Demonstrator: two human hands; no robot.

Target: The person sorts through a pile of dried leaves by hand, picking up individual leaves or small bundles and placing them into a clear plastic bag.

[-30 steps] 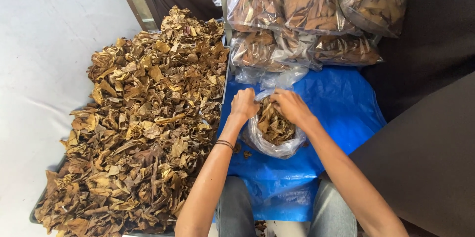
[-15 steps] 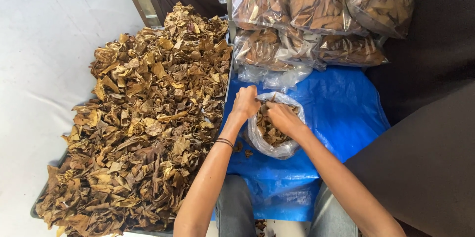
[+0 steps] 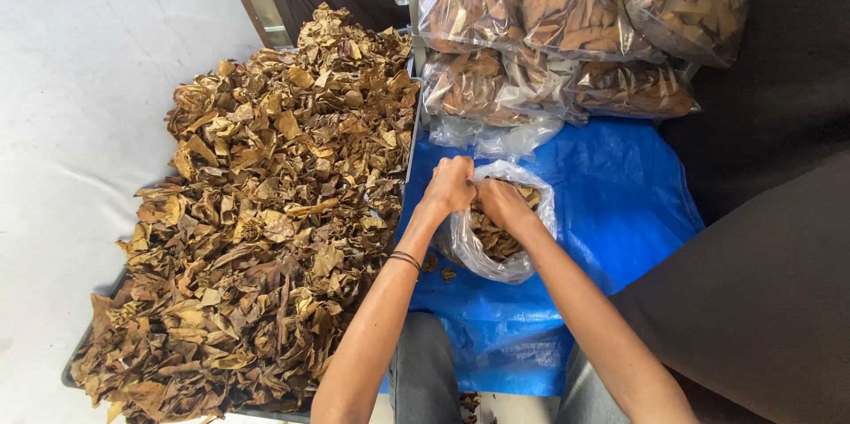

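Observation:
A clear plastic bag (image 3: 485, 258) part full of dry brown leaves rests on a blue tarp (image 3: 620, 203) in front of me. My left hand (image 3: 450, 185) grips the bag's rim at its left edge, fingers closed on the plastic. My right hand (image 3: 501, 203) is pushed into the bag's mouth, pressing on the leaves inside; its fingers are hidden among them. A big heap of dry brown leaves (image 3: 257, 212) lies on a dark tray to the left, close to my left forearm.
Several filled clear bags of leaves (image 3: 567, 26) are stacked at the back right. An empty clear bag (image 3: 496, 134) lies just behind the open one. White sheet (image 3: 71, 105) on the left, dark cloth (image 3: 761, 282) on the right. My knees sit below the tarp.
Both hands have drawn closer together at the bag's mouth. The right hand has gone deeper into the bag, pressing the leaves down.

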